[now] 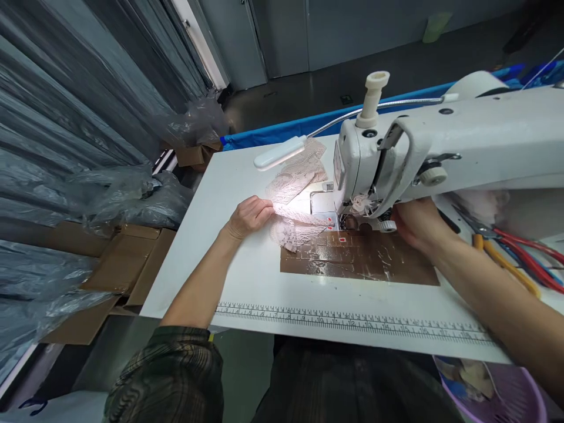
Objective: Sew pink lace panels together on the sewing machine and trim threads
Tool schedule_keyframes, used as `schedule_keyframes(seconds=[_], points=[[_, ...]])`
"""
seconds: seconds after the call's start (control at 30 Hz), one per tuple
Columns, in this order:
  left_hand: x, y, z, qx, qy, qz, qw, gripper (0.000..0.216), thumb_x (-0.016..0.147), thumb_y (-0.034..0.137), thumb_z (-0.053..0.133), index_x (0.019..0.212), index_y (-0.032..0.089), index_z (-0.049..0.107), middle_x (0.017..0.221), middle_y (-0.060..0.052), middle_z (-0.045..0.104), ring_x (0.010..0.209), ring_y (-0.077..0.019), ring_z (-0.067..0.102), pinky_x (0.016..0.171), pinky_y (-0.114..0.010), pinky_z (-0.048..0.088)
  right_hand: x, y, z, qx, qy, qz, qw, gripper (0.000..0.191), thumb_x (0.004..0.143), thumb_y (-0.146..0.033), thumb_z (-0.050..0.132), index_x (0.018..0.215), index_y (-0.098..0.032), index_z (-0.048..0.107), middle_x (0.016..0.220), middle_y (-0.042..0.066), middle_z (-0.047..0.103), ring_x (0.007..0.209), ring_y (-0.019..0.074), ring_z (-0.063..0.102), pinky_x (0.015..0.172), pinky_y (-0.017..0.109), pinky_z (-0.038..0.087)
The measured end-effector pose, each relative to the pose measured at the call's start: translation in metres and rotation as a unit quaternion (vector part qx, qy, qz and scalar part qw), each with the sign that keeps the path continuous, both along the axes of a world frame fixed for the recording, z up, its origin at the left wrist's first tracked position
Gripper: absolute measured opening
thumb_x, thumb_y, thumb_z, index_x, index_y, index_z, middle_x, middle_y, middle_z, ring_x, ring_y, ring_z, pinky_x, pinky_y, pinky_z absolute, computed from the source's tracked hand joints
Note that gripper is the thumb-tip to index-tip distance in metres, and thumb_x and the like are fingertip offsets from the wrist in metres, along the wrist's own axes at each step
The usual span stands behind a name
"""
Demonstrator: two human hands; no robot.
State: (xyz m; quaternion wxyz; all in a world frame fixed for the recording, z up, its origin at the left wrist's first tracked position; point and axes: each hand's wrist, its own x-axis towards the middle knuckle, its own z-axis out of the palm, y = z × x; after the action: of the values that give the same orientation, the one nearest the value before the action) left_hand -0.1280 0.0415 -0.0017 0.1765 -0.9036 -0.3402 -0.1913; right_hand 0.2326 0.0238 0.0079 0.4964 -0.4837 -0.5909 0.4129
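Grey panelled wall, dark floor, draped grey curtain

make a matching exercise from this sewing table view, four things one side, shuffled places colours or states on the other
1. left hand
2. right hand
3. ruler strip
4. basket

A. along the near edge of the table
B. purple
C. under the arm of the sewing machine
D. gripping pale lace

Pairs: 1-D, 2-C, 3-A, 4-B

A: so what's our left hand on?
B: we're pinching pale lace, stretched towards the white sewing machine, small lamp above it.
A: and our right hand?
B: we've got it under the machine's arm, partly hidden.
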Motion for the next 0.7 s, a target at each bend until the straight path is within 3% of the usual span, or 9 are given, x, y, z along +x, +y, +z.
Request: schedule_keyframes(seconds=[0.1,0.27,0.5,0.6,0.7], points=[[-0.001,-0.001,0.000,0.005,-0.005,0.000,1.000,0.026,0.098,0.030,0.047,0.074,0.022,0.052,0.079,-0.008,0.067,0.063,-0.0162,0.057,0.058,-0.032,0.046,0.011,-0.030,-0.006,-0.052,0.002,-0.053,0.997,0.014,0.083,-0.031,0.057,0.076,-0.022,0.065,0.067,0.004,0.067,0.063,0.0198,0.064,0.067,0.037,0.058],[0.000,-0.002,0.000,0.010,0.002,0.009,1.000,0.027,0.097,0.030,0.047,0.071,0.022,0.051,0.077,-0.007,0.066,0.061,-0.0156,0.055,0.057,-0.031,0.045,0.027,-0.072,-0.025,0.034,-0.131,0.021,0.991,0.017,0.088,-0.031,0.054,0.093,-0.029,0.070,0.088,0.004,0.073,0.078,0.0235,0.069,0.071,0.039,0.060],[0.004,-0.002,0.004,0.010,-0.018,-0.021,1.000,0.023,0.094,0.028,0.052,0.072,0.023,0.048,0.080,-0.007,0.069,0.058,-0.0150,0.055,0.055,-0.031,0.043,0.018,-0.070,-0.035,0.209,-0.284,0.067,0.933,0.024,0.090,-0.019,0.048,0.102,-0.023,0.068,0.093,0.008,0.071,0.087,0.0252,0.068,0.079,0.043,0.056],[0.007,-0.001,0.005,0.004,-0.037,-0.024,0.999,0.018,0.091,0.029,0.056,0.076,0.023,0.049,0.080,-0.006,0.070,0.058,-0.0151,0.057,0.055,-0.031,0.043,0.016,-0.071,-0.035,0.229,-0.300,0.073,0.923,0.027,0.089,-0.016,0.047,0.102,-0.023,0.069,0.092,0.008,0.071,0.088,0.0244,0.067,0.080,0.043,0.056],[0.013,-0.001,0.002,0.017,-0.079,0.003,0.997,0.010,0.089,0.029,0.057,0.082,0.022,0.053,0.065,-0.001,0.064,0.054,-0.0149,0.055,0.054,-0.029,0.041,0.016,-0.075,-0.035,0.239,-0.284,0.060,0.927,0.029,0.088,-0.014,0.046,0.103,-0.023,0.069,0.092,0.007,0.070,0.087,0.0235,0.067,0.079,0.041,0.056]])
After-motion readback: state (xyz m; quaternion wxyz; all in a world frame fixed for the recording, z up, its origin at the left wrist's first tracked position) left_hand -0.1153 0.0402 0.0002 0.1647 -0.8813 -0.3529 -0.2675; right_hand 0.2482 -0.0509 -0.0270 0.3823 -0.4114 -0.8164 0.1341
